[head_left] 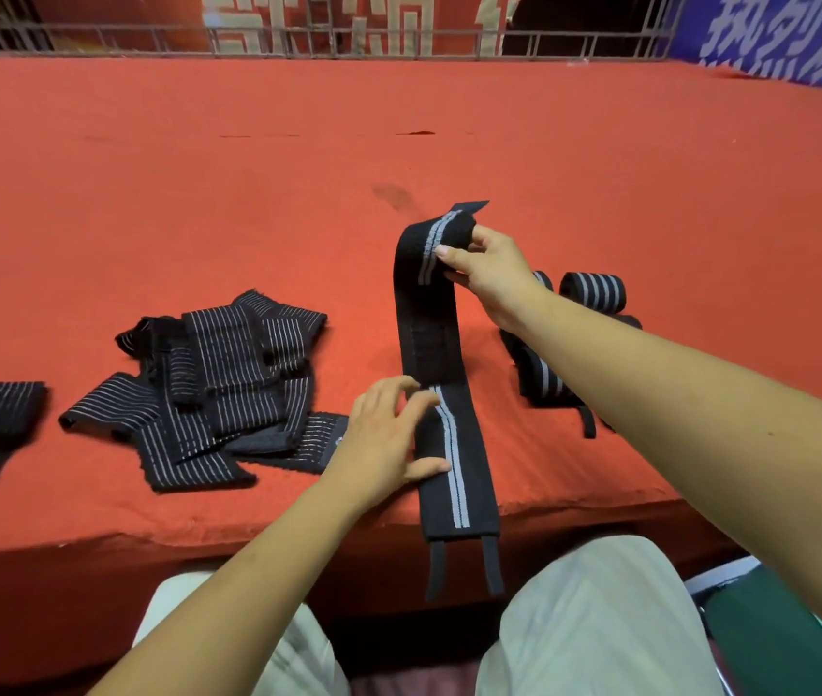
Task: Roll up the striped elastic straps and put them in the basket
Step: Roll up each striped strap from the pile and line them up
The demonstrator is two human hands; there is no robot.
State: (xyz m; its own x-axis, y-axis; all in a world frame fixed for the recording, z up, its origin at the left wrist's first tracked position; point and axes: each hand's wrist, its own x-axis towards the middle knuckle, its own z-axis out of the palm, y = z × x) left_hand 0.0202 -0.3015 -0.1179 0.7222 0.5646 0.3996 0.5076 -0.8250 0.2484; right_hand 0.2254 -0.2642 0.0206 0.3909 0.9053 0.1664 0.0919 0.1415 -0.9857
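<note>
red cloth [399,118]: right hand [489,266] pinches strap [429,344] (left hand [389,434] presses).

One unrolled strap [449,444], one rolled strap [592,288], others partly hidden, heaped thin-striped bands [218,384] uncountable

The red cloth [399,118] is bare across the upper frame; strap pile [208,384] blocks lower left, rolled straps [592,288] sit centre right.
</note>
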